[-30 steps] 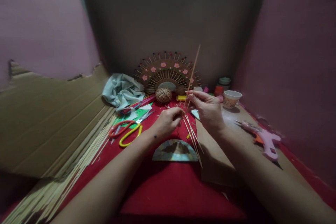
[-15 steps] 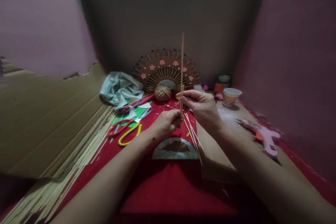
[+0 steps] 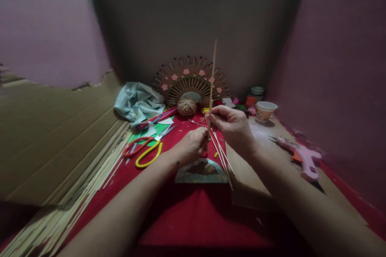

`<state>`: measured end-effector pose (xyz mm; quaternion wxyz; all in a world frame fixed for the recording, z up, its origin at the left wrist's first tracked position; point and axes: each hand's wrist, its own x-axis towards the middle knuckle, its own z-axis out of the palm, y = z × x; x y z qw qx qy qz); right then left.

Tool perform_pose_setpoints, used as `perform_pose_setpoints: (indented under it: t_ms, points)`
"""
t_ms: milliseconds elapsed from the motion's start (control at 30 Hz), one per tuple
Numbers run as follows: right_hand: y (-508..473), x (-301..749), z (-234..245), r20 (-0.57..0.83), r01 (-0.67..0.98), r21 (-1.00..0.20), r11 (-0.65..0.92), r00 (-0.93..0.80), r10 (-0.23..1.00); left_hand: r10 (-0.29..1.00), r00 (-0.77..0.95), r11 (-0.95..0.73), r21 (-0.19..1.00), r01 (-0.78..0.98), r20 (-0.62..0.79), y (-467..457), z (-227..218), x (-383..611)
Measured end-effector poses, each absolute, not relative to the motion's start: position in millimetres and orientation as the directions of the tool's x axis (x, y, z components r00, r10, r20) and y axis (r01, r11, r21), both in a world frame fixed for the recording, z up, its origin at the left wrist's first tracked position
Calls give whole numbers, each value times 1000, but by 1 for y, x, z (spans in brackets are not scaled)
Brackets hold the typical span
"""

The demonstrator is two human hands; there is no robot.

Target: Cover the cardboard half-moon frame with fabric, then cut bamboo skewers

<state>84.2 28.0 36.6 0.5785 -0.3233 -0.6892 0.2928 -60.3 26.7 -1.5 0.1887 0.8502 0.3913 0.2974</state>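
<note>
As hands (image 3: 191, 144) (image 3: 233, 126) grip, stick (image 3: 212, 76) points up.

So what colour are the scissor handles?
The metal scissors have one red handle and one yellow, clear in the head view.

Far centre: I see a fan (image 3: 190, 80) at the wall, twine (image 3: 186, 107) just before it.
Far left: cloth (image 3: 137, 102), with scissors (image 3: 144, 150) nearer.
Left: cardboard (image 3: 54, 136) sheet.
Right: cup (image 3: 265, 111) far, glue gun (image 3: 301, 156) nearer.

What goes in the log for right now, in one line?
left hand: pinches bamboo stick low | right hand: pinches it higher | stick: nearly upright
</note>
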Motion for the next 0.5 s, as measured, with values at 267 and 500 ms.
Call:
perform_pose_setpoints:
  t_ms: [267, 500]
  points:
    - [30, 86, 34, 633, 166, -751, 639, -98, 768, 731, 547, -681, 499, 536, 408, 32, -8, -61]
    - [30, 85, 32, 631, 137, -760, 636, -81, 771, 729, 557, -681, 504, 531, 399, 33, -10, -62]
